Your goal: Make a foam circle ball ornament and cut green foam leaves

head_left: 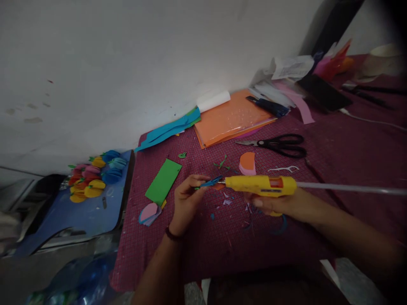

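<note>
My right hand (270,204) is wrapped round the handle of a yellow glue gun (248,184), with a long clear glue stick (346,187) running out of its back. The gun's metal nozzle points left and meets, or nearly meets, a small blue foam piece (211,182). Between the fingertips of my left hand (188,199) that blue piece is pinched; a bit of green shows at its near end. Just below the nozzle lie paper-like scraps (227,202). Stacked orange and pink half-rounds (247,163) rest behind the gun.
Black-handled scissors (280,144) lie behind the gun, near orange sheets (235,120) and blue strips (171,128). A green rectangle (163,181) and pastel half-rounds (149,212) lie left of my hands. Finished colourful foam shapes (92,178) sit on a blue surface (85,216) at left. A dark phone-like slab (324,93) is corded.
</note>
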Available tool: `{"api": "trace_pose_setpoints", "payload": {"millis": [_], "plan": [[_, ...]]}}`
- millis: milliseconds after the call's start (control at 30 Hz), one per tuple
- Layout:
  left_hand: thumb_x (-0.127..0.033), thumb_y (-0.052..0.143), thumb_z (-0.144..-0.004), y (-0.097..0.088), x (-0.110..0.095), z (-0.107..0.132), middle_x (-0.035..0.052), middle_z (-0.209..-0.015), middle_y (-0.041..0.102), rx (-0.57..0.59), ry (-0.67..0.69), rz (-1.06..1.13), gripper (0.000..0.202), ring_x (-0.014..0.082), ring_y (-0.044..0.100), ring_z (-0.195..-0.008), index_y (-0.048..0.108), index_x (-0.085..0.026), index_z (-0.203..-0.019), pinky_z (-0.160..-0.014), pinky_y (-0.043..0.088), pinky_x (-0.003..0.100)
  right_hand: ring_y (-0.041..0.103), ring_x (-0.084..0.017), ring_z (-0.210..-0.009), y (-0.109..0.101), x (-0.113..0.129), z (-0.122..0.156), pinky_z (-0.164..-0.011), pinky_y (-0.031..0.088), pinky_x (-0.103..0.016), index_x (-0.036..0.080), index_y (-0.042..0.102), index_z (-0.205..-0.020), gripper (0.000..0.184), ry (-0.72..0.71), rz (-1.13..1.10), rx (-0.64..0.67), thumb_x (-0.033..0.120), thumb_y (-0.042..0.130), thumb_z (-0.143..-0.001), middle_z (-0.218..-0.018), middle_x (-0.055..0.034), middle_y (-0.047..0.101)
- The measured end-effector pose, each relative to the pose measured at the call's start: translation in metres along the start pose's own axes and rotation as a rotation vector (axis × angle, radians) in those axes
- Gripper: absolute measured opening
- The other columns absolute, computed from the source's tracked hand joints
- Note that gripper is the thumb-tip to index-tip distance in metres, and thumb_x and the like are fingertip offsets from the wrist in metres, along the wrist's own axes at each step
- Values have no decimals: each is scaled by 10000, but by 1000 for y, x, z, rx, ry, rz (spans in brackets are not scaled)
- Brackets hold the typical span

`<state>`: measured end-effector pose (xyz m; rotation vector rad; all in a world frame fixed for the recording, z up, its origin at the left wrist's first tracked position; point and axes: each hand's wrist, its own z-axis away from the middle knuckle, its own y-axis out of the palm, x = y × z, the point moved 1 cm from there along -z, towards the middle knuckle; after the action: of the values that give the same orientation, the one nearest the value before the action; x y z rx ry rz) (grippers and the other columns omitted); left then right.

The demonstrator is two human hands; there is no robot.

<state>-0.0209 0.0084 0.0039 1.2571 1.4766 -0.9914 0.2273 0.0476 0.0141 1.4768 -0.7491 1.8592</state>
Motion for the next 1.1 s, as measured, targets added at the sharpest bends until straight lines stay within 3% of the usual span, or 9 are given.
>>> {"api": "trace_pose_setpoints", "payload": {"millis": [100, 233, 400, 600, 767, 933, 1100], "plan": [[-189, 725, -760, -6, -4, -5, 29, -876, 704, 66, 30, -105, 65, 151, 634, -819, 668, -192, -730, -767, 482, 286, 584, -128, -537, -1, 1, -1, -453, 476, -232, 207, 675, -890, 299, 6, -12, 4, 460, 693, -732, -690, -13, 663], [-209, 743, -740, -3, -8, -4, 14, -789, 678, 78, -77, -90, 107, 137, 610, -758, 653, -185, -687, -718, 466, 258, 627, -157, -665, 4, 1, 0, -558, 519, -259, 234, 640, -987, 282, -179, 119, -92, 395, 670, -758, -810, -18, 681], [-241, 739, -747, 4, -12, 0, 25, -748, 674, 62, -150, -60, 64, 146, 598, -727, 703, -189, -737, -696, 456, 257, 567, -140, -627, 7, 6, 3, -533, 439, -248, 204, 586, -851, 113, -245, 469, -90, 311, 597, -814, -739, -7, 622], [-234, 731, -754, 6, -8, 0, 28, -750, 681, 7, -87, -64, 41, 157, 604, -757, 722, -197, -738, -735, 458, 269, 521, -115, -590, 7, 7, 3, -527, 377, -225, 196, 536, -767, 145, -304, 541, -85, 323, 565, -830, -685, 1, 582], [-242, 763, -722, 8, -1, 4, 6, -751, 678, -95, -130, -1, 78, 135, 596, -729, 702, -198, -741, -726, 453, 250, 528, -117, -610, 6, -2, 1, -540, 369, -224, 200, 536, -780, 147, -307, 575, -53, 333, 585, -818, -704, 8, 576], [-246, 721, -773, 13, -1, 7, 12, -696, 676, 20, -176, 73, 78, 145, 610, -699, 681, -186, -743, -731, 455, 277, 499, -115, -576, 5, -2, 1, -518, 344, -228, 200, 529, -763, 141, -247, 627, -159, 319, 588, -810, -667, 15, 553], [-235, 736, -754, 12, -2, 8, -4, -733, 673, 14, -195, 103, 66, 128, 622, -671, 684, -195, -748, -698, 468, 261, 525, -135, -593, 3, -1, 2, -516, 358, -239, 203, 535, -760, 176, -207, 629, -176, 365, 575, -818, -676, 2, 571]]}}
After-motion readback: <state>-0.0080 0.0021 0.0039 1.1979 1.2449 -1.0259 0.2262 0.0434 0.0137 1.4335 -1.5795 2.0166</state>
